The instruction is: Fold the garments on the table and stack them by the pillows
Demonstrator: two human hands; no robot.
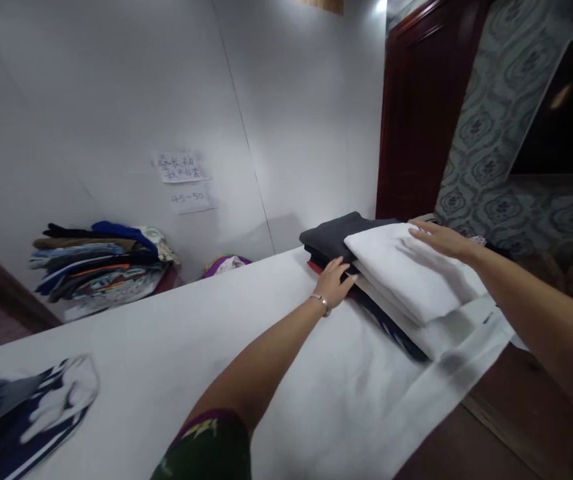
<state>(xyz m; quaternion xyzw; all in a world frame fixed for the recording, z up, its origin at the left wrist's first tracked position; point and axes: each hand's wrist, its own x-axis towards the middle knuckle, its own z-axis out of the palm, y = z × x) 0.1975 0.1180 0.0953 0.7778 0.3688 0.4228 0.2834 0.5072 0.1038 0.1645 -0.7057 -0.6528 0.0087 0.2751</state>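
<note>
A folded white garment (pixel 401 267) lies on top of a stack of folded clothes at the right end of the table. My right hand (pixel 436 239) rests on its far right part, fingers stretched out flat. At the stack's left side is my left hand (pixel 335 285), a bracelet on its wrist, with the fingers apart and touching the edges of the clothes. Partly under the white garment lies a dark grey folded garment (pixel 333 233). Lower down, dark layers (pixel 391 327) stick out along the near side.
A white-covered table (pixel 206 333) runs across the view. Navy and white clothing (pixel 31 413) lies at its near left. Beyond the far edge stands a tall pile of folded clothes (pixel 101 260). Paper notes (pixel 181 167) hang on the wall, and a dark red door (pixel 421 107) stands behind.
</note>
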